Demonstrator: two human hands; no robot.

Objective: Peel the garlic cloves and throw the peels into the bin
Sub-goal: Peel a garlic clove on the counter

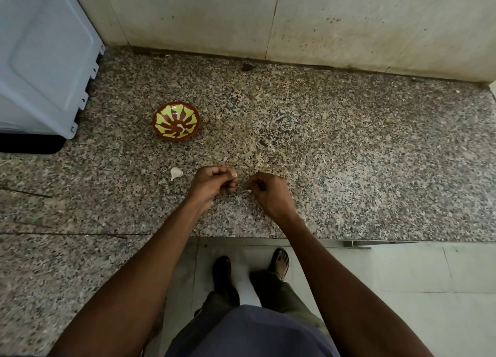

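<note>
My left hand (pixel 214 183) is curled over the granite counter (pixel 349 147), its fingers closed round something small that I cannot make out. My right hand (pixel 268 191) sits just to its right, pinching a small white bit (pixel 249 191) at its fingertips, a peel or a clove. The two hands are a finger's width apart. One unpeeled white garlic clove (pixel 176 173) lies on the counter just left of my left hand. A red bowl with a yellow-green pattern (pixel 176 122) stands further back to the left. No bin is in view.
A pale blue-grey appliance (pixel 45 61) stands at the far left on the counter. A stained tiled wall (pixel 295 16) runs along the back. The counter's front edge (pixel 268 237) is below my hands, with the floor and my feet beneath.
</note>
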